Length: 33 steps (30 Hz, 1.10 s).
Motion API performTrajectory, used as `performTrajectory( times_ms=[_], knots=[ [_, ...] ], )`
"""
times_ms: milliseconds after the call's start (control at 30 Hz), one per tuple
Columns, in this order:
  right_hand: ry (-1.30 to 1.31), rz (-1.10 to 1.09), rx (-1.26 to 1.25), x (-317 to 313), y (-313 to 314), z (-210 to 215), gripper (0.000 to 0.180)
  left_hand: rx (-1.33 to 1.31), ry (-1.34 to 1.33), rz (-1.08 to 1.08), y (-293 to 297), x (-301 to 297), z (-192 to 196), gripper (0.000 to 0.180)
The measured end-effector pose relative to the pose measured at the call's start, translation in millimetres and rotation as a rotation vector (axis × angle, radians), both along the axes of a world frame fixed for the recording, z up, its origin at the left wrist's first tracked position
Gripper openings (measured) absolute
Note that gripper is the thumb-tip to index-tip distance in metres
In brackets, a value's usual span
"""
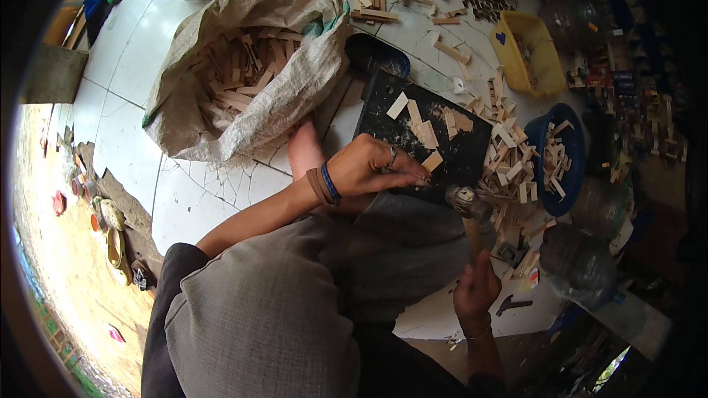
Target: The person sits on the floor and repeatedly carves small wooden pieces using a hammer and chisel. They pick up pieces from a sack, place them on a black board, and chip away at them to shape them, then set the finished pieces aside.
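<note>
My left hand (372,169) reaches across my body to the near edge of a black work board (383,110), its fingertips pinching something small that I cannot make out beside a pale wooden piece (432,161). It wears a ring and wristbands. My right hand (476,287) grips the wooden handle of a hammer (469,205), whose metal head hangs just above the board's near right corner. Several small flat wood pieces (424,129) lie scattered on the board.
A woven sack (295,66) full of wood offcuts lies open to the left. A heap of cut pieces (509,169) and a blue bowl (571,147) sit right of the board, a yellow tub (542,48) beyond. Clear plastic bottles (579,265) stand at right.
</note>
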State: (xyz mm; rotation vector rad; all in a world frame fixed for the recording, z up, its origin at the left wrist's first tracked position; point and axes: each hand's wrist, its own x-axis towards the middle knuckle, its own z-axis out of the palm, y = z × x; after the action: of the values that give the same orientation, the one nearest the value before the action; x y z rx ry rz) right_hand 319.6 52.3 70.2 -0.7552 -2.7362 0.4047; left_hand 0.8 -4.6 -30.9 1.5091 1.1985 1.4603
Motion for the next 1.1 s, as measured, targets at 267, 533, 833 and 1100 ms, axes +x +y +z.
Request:
performTrajectory(
  times_ms=[267,533,833,1100],
  knots=[
    [-0.057,-0.064,-0.040,-5.9,2.1,4.8,0.067,-0.004,-0.043,0.020,-0.1,3.2,3.4,0.017],
    [-0.055,-0.114,-0.235,-15.5,-0.5,5.9,0.065,-0.008,-0.003,0.052,0.0,4.8,7.9,0.020],
    [-0.046,-0.081,-0.216,-16.3,0.2,4.5,0.064,0.005,-0.058,0.050,0.0,5.5,7.1,0.018],
    [-0.006,-0.145,-0.271,-22.3,-0.6,0.1,0.061,-0.012,-0.096,0.078,0.2,8.3,4.9,0.016]
  ],
)
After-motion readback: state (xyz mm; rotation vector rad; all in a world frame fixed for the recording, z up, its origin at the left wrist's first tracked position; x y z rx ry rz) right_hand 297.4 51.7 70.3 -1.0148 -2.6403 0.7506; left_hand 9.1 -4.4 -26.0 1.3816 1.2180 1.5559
